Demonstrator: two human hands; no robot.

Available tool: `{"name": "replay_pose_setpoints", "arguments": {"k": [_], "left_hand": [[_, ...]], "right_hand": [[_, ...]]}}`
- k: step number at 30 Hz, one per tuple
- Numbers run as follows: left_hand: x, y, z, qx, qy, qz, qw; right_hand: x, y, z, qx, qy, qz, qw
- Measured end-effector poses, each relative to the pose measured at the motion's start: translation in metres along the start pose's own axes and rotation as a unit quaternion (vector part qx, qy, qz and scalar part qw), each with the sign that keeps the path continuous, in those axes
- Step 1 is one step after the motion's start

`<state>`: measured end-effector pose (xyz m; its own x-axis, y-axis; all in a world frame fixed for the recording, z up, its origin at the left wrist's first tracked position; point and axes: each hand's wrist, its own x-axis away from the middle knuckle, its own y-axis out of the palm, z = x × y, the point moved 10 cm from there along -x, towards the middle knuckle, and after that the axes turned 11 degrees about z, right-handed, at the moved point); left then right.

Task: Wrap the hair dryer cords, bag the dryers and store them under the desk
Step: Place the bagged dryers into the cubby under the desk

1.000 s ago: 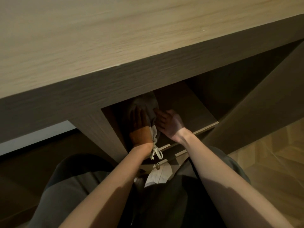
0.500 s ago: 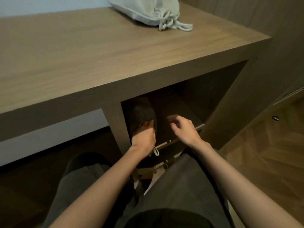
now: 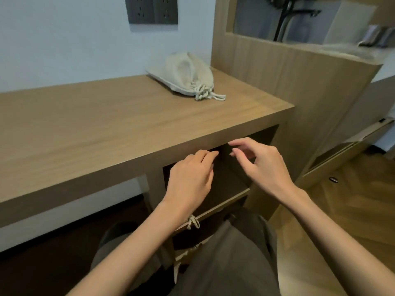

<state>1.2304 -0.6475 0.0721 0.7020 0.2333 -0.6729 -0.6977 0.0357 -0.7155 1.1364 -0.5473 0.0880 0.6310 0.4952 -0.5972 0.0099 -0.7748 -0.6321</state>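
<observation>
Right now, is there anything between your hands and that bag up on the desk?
Nothing but bare desktop. In the head view, only wood lies between the left hand, the right hand and the bag.

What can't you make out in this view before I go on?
Head view only.
1. Stored bag: left hand and shadow hide it; only its drawstring shows.
2. Tied bag on the desk: cloth hides the contents.
3. Lower shelf: knee blocks most of it.
4. Items top right: blurred, too small.
</observation>
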Motion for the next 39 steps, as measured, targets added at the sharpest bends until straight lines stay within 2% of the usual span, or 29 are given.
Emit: {"name": "replay_pose_setpoints", "arguments": {"k": [5,8,13,19,24,30,35,39], "left_hand": [[-0.045,-0.04,0.0,-0.01,0.029,0.042,0.999],[-0.075,-0.048,-0.024,-0.036,-0.009,0.042,0.998],[-0.104,-0.02,-0.082,-0.089,-0.068,-0.025,0.993],[-0.118,0.001,-0.127,-0.092,-0.097,-0.061,0.989],[-0.118,0.003,-0.142,-0.063,-0.127,-0.049,0.989],[-0.117,-0.004,-0.158,-0.026,-0.162,-0.024,0.986],[-0.114,-0.011,-0.162,0.097,-0.212,0.025,0.972],[-0.114,-0.019,-0.159,0.148,-0.224,0.06,0.961]], "right_hand": [[-0.044,-0.023,-0.02,0.017,-0.015,0.033,0.999],[-0.071,-0.012,-0.026,0.035,-0.019,0.021,0.999],[-0.117,0.037,-0.025,0.047,-0.024,-0.026,0.998],[-0.166,0.094,-0.021,0.062,-0.034,-0.022,0.997],[-0.187,0.123,-0.019,0.103,-0.036,-0.034,0.993],[-0.191,0.126,-0.029,0.188,-0.083,-0.083,0.975],[-0.165,0.101,-0.047,0.13,-0.105,-0.082,0.983],[-0.144,0.075,-0.063,0.081,-0.148,-0.061,0.984]]}}
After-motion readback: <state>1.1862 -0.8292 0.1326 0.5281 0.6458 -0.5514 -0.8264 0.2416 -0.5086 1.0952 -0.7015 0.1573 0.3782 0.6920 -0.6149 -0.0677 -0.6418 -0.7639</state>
